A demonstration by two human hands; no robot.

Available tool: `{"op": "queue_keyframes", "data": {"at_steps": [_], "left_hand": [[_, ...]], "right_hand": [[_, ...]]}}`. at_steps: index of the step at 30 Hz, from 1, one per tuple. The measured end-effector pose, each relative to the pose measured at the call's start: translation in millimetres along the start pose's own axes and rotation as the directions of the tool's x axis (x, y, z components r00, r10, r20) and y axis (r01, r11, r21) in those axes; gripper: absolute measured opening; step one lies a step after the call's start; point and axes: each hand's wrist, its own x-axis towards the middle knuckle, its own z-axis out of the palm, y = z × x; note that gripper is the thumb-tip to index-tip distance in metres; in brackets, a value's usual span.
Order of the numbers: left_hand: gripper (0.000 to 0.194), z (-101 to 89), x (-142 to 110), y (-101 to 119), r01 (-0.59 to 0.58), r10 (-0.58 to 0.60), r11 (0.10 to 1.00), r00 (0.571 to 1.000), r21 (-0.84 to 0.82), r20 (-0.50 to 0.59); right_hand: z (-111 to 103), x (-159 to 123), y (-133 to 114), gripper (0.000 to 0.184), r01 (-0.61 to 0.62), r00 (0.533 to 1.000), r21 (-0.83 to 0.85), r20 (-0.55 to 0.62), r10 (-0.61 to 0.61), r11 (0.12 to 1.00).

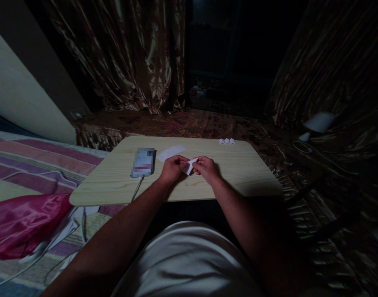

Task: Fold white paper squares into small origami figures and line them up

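Note:
A small piece of folded white paper (190, 166) is held between my two hands, just above the wooden table (235, 177). My left hand (174, 167) pinches its left side. On the right side, the thumb and fingers of my right hand (205, 167) close on the same paper. Beyond my left hand lies a flat white sheet of paper (172, 153). Three small folded white paper pieces (227, 141) sit in a row at the table's far right edge.
A phone (143, 162) with a cable (137, 189) lies on the table's left part. Left of the table is a striped bed cover (52, 156) with a shiny pink bag (28, 222). A white lamp (319, 122) stands at the right; patterned curtains (145, 57) hang behind.

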Motion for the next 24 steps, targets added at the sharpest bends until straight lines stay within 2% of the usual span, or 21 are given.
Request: {"op": "queue_keyframes", "data": {"at_steps": [2, 15, 24], "left_hand": [[0.033, 0.1, 0, -1, 0.011, -0.011, 1.000, 1.000, -0.023, -0.008], [0.031, 0.2, -1, 2, 0.015, -0.015, 1.000, 1.000, 0.023, -0.023], [0.028, 2.7, -4, 10, 0.043, -0.043, 0.999, 0.999, -0.006, -0.024]], "right_hand": [[-1, 0, -1, 0.015, -0.017, 1.000, -0.021, 0.014, 0.017, 1.000], [0, 0, -2, 0.018, 0.006, 1.000, -0.017, 0.013, -0.006, 1.000], [-1, 0, 2, 0.018, 0.000, 1.000, -0.008, 0.019, 0.001, 1.000]]}}
